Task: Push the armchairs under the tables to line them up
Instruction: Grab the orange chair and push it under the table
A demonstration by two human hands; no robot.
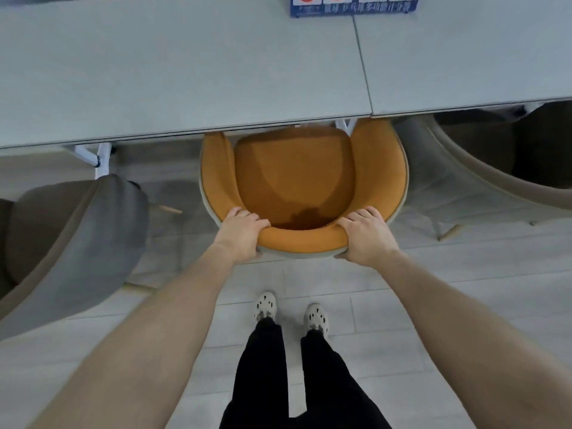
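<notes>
1. Your left hand (240,233) and right hand (365,234) each clamped the orange armchair (294,181) backrest rim, spaced for a straight push.
2. Armchair front sat just under the table (185,72) edge; backrest remained outside.
3. The grey armchair (77,236) left of it stood out, likely unpushed.

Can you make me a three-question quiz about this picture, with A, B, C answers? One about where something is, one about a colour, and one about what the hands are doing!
1. Where is the front of the orange armchair?
A. Just under the edge of the table
B. Far out on the floor
C. On top of the table

2. What colour is the chair on the left?
A. Red
B. Grey
C. Green

3. What are the left hand and the right hand doing?
A. Hanging free
B. Resting on the table
C. Gripping the orange armchair's backrest

Answers: 1 A, its arm tips vanish beneath the table edge. 2 B, its shell looks grey. 3 C, fingers curl over the rim on both sides.
</notes>
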